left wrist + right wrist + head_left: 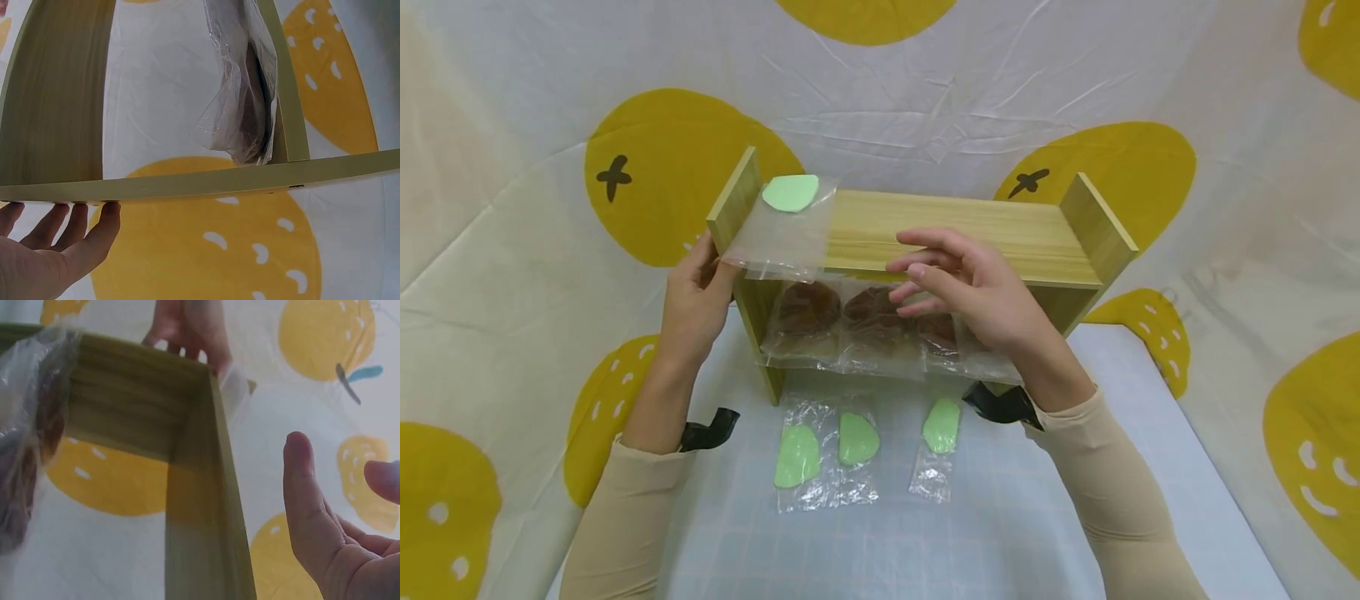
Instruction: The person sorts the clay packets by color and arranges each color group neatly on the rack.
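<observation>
A small two-level wooden shelf [955,237] stands in front of me. My left hand [696,292] touches its left side panel [735,200]; in the left wrist view, the fingertips [110,209] press against the panel's outer face. On the top board at the left lies a clear bag [782,242] with a pale green flat piece [791,193] inside, its lower edge over the board's front. My right hand [977,287] hovers before the board's middle, fingers loosely bent, holding nothing. Brown round pieces [808,308] in clear bags fill the lower level, partly behind that hand.
On the light checked tabletop [865,554], before the shelf, lie several clear bags with green pieces [797,456], one of them [942,427] apart to the right. A white cloth with yellow shapes [910,125] hangs behind and at both sides.
</observation>
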Available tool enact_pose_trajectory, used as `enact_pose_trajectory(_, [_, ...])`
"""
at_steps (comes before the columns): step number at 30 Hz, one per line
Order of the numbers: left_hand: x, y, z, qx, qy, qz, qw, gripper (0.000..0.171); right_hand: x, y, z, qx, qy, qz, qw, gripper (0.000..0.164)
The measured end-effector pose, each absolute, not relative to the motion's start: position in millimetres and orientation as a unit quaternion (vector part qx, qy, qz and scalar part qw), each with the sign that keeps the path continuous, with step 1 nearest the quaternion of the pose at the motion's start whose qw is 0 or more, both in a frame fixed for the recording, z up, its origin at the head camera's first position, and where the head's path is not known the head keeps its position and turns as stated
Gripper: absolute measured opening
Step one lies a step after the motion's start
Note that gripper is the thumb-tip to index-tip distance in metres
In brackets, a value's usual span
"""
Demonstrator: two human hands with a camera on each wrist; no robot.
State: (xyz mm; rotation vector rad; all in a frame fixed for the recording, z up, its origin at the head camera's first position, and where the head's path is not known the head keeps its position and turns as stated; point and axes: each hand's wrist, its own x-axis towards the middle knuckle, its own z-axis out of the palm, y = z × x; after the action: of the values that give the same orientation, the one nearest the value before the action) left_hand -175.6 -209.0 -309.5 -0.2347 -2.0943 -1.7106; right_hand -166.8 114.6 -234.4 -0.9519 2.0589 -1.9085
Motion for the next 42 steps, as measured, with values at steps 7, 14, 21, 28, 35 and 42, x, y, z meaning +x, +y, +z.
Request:
enact_pose_trajectory(7, [-174,-209,-309,-0.09,-0.748,-0.619,0.221,0.046,-143,133,-260,-0.312,0.698,-0.635,0.11,0.044])
enact_pose_trajectory(14, [-174,-209,-309,-0.09,-0.748,-0.62,0.218,0.046,-135,143,-293,-0.325,0.691,-0.636,0.108,0.04])
enact_pose_trajectory(21, [-175,-210,-309,-0.093,-0.746,-0.621,0.222,0.046,-131,148,-325,-0.322,0.678,-0.648,0.133,0.038])
enact_pose_trajectory(28, [-175,-209,-310,-0.099,-0.74,-0.627,0.221,0.045,-126,154,-362,-0.297,0.691,-0.632,0.186,0.04])
enact_pose_trajectory(35, [-176,-208,-311,-0.097,-0.746,-0.622,0.218,0.046,-128,159,-405,-0.276,0.7,-0.617,0.231,0.037])
enact_pose_trajectory(42, [-176,-208,-310,-0.093,-0.752,-0.613,0.222,0.046,-136,163,-430,-0.23,0.708,-0.614,0.263,0.04])
